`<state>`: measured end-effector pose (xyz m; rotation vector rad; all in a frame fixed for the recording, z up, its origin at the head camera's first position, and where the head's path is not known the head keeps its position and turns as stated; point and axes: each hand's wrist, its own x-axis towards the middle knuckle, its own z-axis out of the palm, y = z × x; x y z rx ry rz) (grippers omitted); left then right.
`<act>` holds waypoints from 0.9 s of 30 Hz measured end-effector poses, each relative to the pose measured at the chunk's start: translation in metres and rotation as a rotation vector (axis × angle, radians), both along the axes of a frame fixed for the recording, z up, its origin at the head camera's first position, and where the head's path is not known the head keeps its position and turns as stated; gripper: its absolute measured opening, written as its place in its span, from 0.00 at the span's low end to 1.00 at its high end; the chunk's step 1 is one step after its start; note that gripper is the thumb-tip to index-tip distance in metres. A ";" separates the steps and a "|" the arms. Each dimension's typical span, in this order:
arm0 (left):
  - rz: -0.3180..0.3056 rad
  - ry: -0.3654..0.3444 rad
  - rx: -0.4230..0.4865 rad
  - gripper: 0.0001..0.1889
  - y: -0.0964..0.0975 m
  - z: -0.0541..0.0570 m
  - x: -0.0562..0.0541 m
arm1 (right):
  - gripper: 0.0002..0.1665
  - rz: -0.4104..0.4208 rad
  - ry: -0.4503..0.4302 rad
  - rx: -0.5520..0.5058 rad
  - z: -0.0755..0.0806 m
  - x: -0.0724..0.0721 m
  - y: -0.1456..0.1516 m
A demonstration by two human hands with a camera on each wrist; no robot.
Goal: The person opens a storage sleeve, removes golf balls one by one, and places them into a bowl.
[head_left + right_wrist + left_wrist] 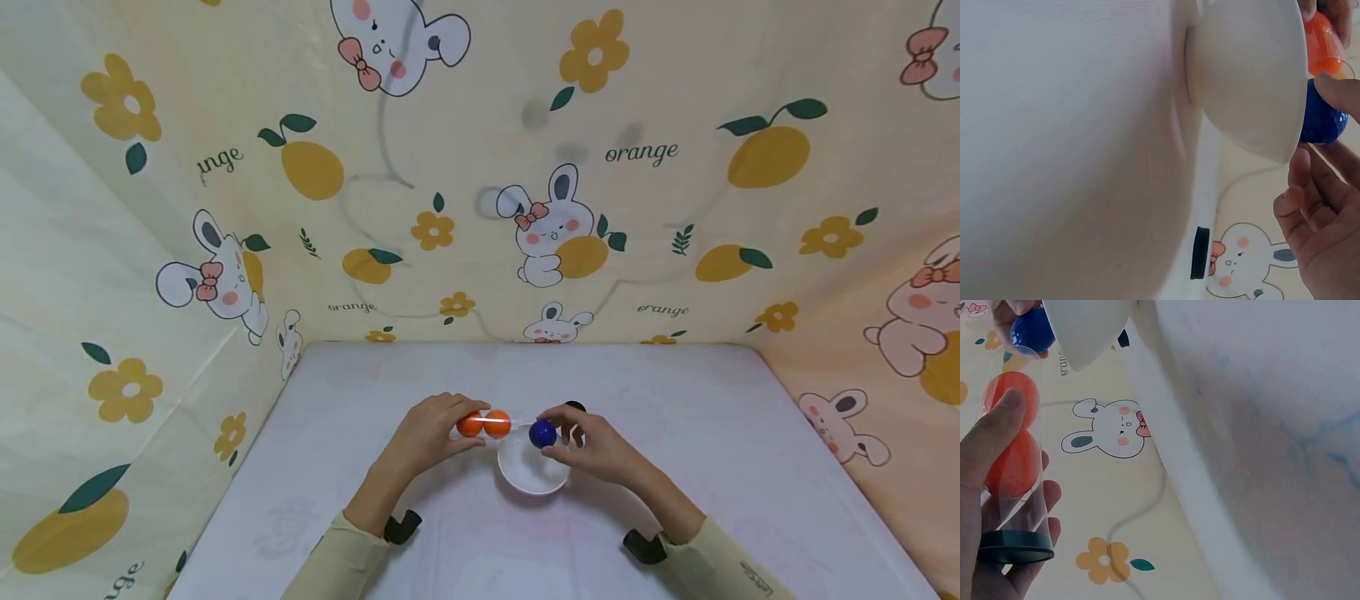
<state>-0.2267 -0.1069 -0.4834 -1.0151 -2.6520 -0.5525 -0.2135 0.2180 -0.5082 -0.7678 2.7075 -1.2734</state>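
Observation:
My left hand (429,433) grips a clear tube (1027,520) with a dark end cap (1016,547). Inside the tube sit two orange balls (497,424), one after the other. Held sideways in the head view, the tube points its other end rightward. Between thumb and fingers, my right hand (600,446) pinches a blue ball (542,433) close to that end. Both wrist views show the ball beside the tube's mouth; whether they touch I cannot tell. Beneath the hands stands a white bowl (531,482), its far part hidden by the tube and ball.
Behind my right hand a round black lid (1200,253) lies on the white table (517,542). Patterned cloth (465,167) with rabbits and oranges rises at the table's back and sides.

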 end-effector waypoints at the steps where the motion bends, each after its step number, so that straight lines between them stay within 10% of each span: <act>1: 0.002 -0.004 0.001 0.29 0.000 0.000 0.000 | 0.28 0.002 -0.001 0.012 0.000 0.000 0.001; 27: -0.035 -0.019 -0.042 0.30 0.006 -0.002 0.003 | 0.27 0.090 0.095 0.000 -0.004 0.000 0.000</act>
